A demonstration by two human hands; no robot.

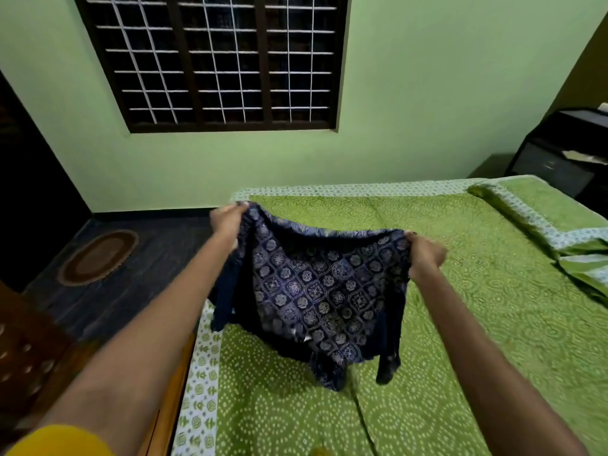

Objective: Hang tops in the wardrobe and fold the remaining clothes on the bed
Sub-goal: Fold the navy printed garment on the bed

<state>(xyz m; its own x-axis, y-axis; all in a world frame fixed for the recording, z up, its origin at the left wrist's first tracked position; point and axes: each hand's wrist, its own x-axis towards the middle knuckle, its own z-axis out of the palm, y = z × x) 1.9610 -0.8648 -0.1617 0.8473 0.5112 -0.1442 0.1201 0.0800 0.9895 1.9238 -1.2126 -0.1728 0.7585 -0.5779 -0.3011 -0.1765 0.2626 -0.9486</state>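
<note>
A dark blue garment [316, 291] with a pale floral tile print hangs spread out above the bed [460, 291]. My left hand [227, 220] grips its upper left corner and my right hand [424, 255] grips its upper right corner. The cloth sags between my hands and its lower edge droops to the green patterned bedsheet. A plain dark sleeve or panel hangs down on each side.
Green pillows [566, 225] lie at the bed's right end. A dark cabinet [566, 153] stands at the far right. An oval brown mat [98, 256] lies on the dark floor to the left. A barred window [223, 60] is in the green wall ahead.
</note>
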